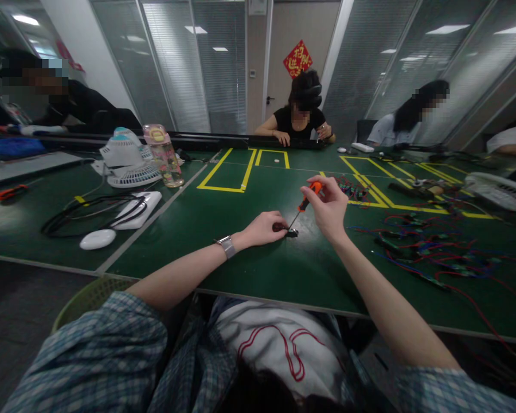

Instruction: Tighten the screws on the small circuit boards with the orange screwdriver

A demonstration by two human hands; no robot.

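Observation:
My right hand (330,205) is closed round the orange and black handle of a screwdriver (304,202). The screwdriver slants down to the left, its tip at a small dark part (292,233) on the green table (249,275). My left hand (266,228) lies low on the table, its fingers closed on the near-left end of that part. The part has a shiny bit at its right end; its exact kind is too small to make out. A watch (226,245) sits on my left wrist.
Several small circuit boards with red and blue wires (438,258) lie to the right. Leftward are a white fan (126,155), a bottle (163,155), black cables (90,215), a white mouse-like object (97,239) and an orange tool (9,193). Several people sit around the table.

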